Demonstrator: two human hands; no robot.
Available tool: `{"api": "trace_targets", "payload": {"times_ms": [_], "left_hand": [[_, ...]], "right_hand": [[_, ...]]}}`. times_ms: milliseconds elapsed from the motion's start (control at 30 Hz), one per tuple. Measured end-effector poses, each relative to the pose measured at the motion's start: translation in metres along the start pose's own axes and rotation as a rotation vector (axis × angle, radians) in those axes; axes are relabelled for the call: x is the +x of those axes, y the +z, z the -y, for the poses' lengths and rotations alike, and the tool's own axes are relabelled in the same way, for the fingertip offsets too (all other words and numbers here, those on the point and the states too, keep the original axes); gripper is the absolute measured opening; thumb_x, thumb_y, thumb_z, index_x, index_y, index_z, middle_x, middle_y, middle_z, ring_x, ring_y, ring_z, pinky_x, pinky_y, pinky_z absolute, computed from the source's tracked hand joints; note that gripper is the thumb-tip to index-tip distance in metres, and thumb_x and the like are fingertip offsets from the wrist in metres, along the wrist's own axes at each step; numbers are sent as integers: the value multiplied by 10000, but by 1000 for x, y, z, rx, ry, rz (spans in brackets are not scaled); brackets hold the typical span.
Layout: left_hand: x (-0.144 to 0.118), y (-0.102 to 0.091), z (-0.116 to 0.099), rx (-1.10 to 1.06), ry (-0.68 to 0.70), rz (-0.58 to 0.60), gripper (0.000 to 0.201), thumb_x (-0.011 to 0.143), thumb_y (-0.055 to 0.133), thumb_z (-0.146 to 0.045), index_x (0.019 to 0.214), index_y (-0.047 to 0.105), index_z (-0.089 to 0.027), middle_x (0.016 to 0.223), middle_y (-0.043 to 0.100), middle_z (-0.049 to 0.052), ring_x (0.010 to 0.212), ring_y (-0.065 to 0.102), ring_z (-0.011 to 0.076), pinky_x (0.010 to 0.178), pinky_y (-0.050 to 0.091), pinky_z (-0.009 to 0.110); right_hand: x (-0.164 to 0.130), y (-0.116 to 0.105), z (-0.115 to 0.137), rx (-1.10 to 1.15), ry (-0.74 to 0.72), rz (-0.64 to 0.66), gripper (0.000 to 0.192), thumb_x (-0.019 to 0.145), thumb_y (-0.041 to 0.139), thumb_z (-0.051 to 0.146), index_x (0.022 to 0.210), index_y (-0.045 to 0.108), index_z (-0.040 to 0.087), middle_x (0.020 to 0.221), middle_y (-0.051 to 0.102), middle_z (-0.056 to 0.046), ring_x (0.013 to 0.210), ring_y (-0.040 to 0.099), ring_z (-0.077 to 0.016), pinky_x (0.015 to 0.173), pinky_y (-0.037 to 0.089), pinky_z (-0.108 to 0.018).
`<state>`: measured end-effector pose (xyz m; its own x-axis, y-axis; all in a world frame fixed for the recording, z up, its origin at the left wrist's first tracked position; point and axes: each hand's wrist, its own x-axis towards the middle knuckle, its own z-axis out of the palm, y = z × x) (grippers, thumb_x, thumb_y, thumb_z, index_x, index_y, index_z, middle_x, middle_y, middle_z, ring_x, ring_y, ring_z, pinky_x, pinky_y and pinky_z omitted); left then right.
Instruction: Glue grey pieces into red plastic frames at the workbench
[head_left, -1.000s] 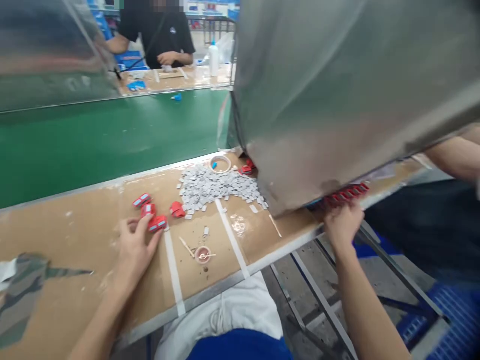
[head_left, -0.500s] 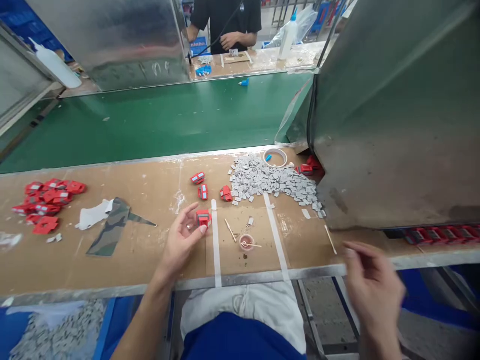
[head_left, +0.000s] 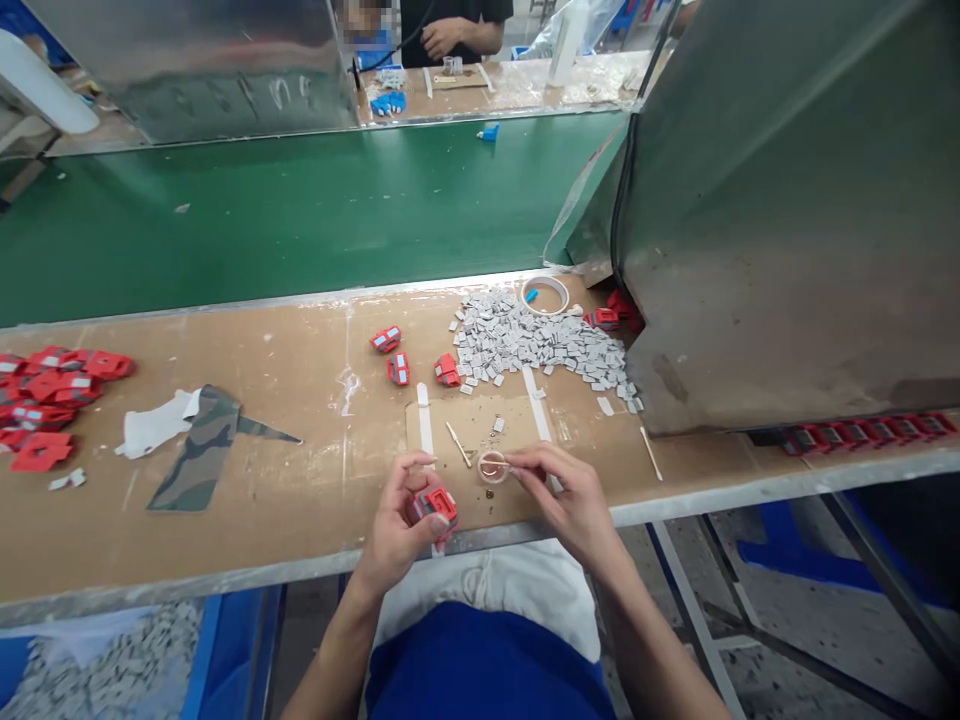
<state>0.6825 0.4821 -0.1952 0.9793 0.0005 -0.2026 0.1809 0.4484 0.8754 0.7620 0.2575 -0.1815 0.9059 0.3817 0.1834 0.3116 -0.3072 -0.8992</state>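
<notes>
My left hand (head_left: 397, 525) is closed around a red and grey plastic part (head_left: 436, 503) near the table's front edge. In my right hand (head_left: 566, 490), thumb and fingers pinch a thin cotton swab (head_left: 498, 463), whose far end lies in a small round cup (head_left: 491, 478) of reddish-brown liquid. Left of the cup rests another swab (head_left: 458, 445) on the cardboard, and a single grey tile (head_left: 498, 425) lies just above it. Three more red parts, one of them a red block (head_left: 447, 370), sit farther back beside a heap of small grey tiles (head_left: 532, 345).
A roll of tape (head_left: 545, 295) lies on the tile heap. Red parts (head_left: 56, 395) are piled at far left, near camouflage cloth (head_left: 196, 455). A metal panel (head_left: 787, 230) rises on the right. Behind the table runs a green belt (head_left: 300, 220); across it is a co-worker (head_left: 457, 35).
My right hand has come in from the far right and now grips the swab in the cup. My left hand has brought the red part closer to the table's front edge.
</notes>
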Motion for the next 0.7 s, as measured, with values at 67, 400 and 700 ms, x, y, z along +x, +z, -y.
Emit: {"api": "trace_targets", "payload": {"times_ms": [67, 400, 700], "left_hand": [[0, 0, 2, 66, -5, -45, 545, 821, 829, -591, 1124, 587, -207, 722, 622, -50, 485, 608, 84, 417, 517, 163], [4, 4, -1, 54, -45, -226, 571, 811, 768, -703, 1025, 628, -193, 742, 657, -27, 447, 573, 75, 383, 462, 176], [1, 6, -22, 131, -164, -247, 625, 787, 888, -505, 1278, 620, -226, 994, 751, 31, 924, 778, 204, 876, 617, 314]], "right_hand": [[3, 2, 0, 6, -6, -50, 131, 1011, 635, 205, 970, 756, 234, 905, 767, -39, 763, 690, -170, 675, 526, -270], [4, 18, -14, 163, 124, -261, 195, 933, 748, 369, 806, 710, 225, 820, 770, -43, 768, 724, -190, 727, 554, -298], [-5, 9, -13, 428, 446, -265, 422, 793, 840, 620, 753, 725, 217, 761, 782, -63, 670, 698, -190, 689, 590, -316]]}}
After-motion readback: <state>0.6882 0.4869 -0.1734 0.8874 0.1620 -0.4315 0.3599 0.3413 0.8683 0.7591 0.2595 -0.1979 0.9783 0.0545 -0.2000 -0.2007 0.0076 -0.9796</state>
